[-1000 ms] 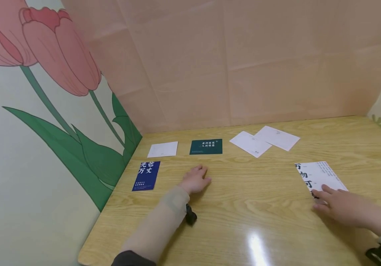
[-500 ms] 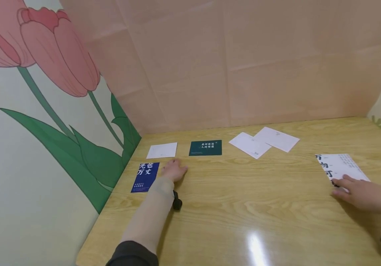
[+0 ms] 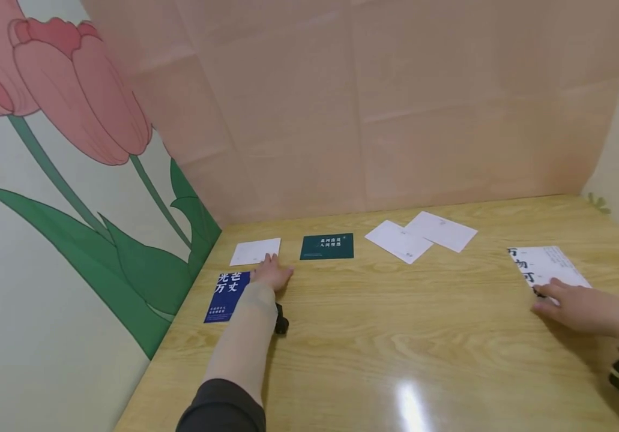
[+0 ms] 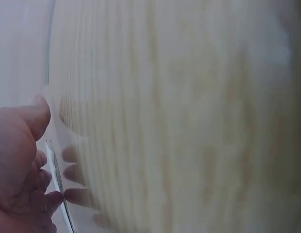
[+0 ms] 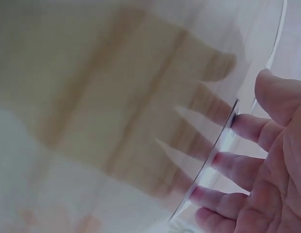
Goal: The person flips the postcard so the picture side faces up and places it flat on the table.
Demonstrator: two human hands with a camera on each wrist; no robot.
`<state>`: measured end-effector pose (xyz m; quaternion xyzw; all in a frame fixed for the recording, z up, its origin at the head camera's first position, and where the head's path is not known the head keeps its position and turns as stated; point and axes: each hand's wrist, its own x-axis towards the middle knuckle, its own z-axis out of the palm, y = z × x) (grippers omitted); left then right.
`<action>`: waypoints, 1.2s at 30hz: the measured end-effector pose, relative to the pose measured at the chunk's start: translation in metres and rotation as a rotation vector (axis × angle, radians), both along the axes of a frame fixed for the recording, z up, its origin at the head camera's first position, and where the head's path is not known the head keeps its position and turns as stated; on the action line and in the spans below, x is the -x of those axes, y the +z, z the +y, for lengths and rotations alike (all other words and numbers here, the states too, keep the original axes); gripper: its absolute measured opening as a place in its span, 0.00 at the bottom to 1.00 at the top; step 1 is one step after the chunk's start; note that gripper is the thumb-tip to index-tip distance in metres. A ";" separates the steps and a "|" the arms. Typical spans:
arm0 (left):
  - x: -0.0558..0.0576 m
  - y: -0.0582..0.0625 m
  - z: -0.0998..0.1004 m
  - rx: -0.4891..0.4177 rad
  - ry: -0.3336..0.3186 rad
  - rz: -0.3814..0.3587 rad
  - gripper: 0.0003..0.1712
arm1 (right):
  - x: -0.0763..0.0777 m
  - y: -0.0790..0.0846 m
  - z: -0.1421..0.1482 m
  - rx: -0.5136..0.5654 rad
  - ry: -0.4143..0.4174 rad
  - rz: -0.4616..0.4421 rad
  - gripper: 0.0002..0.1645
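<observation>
My left hand reaches to the near right corner of a blank-looking white card at the back left, fingertips at its edge. Its sleeve partly covers a dark blue card with white characters. In the left wrist view the fingers lie along the thin edge of a card, thumb apart. At the right, my right hand rests its fingertips on a white card with black characters, covering its near corner. The right wrist view shows those fingertips pressing at the card's edge, thumb raised.
A dark green card lies at the back, right of the blank white one. Further right, two white cards overlap. A pink cloth backdrop rises behind the wooden table, and a tulip-painted wall stands at the left.
My left hand has moved left and forward, from in front of the green card to the white card. My right hand has slid the lettered card to the right and slightly back.
</observation>
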<state>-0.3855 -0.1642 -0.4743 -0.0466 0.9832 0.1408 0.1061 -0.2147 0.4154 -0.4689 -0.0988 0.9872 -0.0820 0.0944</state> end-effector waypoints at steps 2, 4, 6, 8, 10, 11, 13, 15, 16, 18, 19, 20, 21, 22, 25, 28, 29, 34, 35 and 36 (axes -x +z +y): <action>-0.001 0.002 0.000 0.014 -0.008 0.000 0.45 | 0.004 -0.001 0.003 0.006 -0.002 -0.006 0.42; -0.005 0.005 0.001 0.009 -0.009 0.000 0.44 | 0.008 -0.002 0.006 0.007 -0.005 -0.005 0.43; -0.009 0.010 0.003 0.007 -0.006 -0.002 0.43 | 0.013 -0.003 0.009 0.003 -0.005 0.002 0.43; -0.012 0.014 0.004 0.007 -0.007 -0.001 0.43 | 0.018 -0.005 0.012 0.000 -0.002 0.018 0.42; -0.015 0.016 0.005 0.017 -0.018 0.001 0.43 | 0.022 -0.006 0.014 -0.005 0.002 0.031 0.41; -0.017 0.018 0.005 0.029 -0.028 0.003 0.42 | 0.023 -0.006 0.014 -0.007 0.005 0.036 0.40; -0.019 0.019 0.006 0.041 -0.043 0.007 0.42 | 0.026 -0.007 0.014 -0.008 0.012 0.044 0.39; -0.021 0.020 0.006 0.052 -0.050 0.007 0.42 | 0.027 -0.007 0.014 -0.012 0.016 0.045 0.38; -0.021 0.019 0.006 0.059 -0.049 0.000 0.42 | 0.027 -0.007 0.014 -0.013 0.017 0.044 0.37; -0.021 0.018 0.006 0.057 -0.035 -0.012 0.42 | 0.027 -0.007 0.013 -0.016 0.018 0.049 0.36; -0.021 0.018 0.005 0.060 -0.030 -0.018 0.42 | 0.028 -0.006 0.012 -0.018 0.017 0.051 0.36; -0.021 0.017 0.005 0.060 -0.025 -0.019 0.42 | 0.027 -0.006 0.012 -0.020 0.016 0.049 0.36; -0.021 0.016 0.005 0.062 -0.024 -0.020 0.42 | 0.027 -0.006 0.012 -0.021 0.016 0.050 0.36; -0.020 0.016 0.005 0.062 -0.023 -0.015 0.42 | 0.027 -0.007 0.012 -0.021 0.016 0.050 0.36; -0.019 0.016 0.006 0.078 -0.030 0.003 0.41 | 0.027 -0.008 0.012 -0.020 0.018 0.048 0.37; -0.019 0.016 0.007 0.087 -0.034 0.009 0.41 | 0.028 -0.008 0.013 -0.019 0.025 0.054 0.37; -0.020 0.016 0.007 0.087 -0.033 0.002 0.42 | 0.028 -0.009 0.013 -0.018 0.028 0.059 0.36; -0.026 0.021 0.006 0.144 -0.085 -0.055 0.44 | 0.027 -0.008 0.013 -0.019 0.043 0.077 0.35; -0.028 0.023 0.006 0.161 -0.100 -0.066 0.45 | 0.027 -0.008 0.012 -0.019 0.044 0.078 0.35; -0.030 0.024 0.006 0.174 -0.115 -0.076 0.45 | 0.027 -0.007 0.012 -0.021 0.044 0.076 0.35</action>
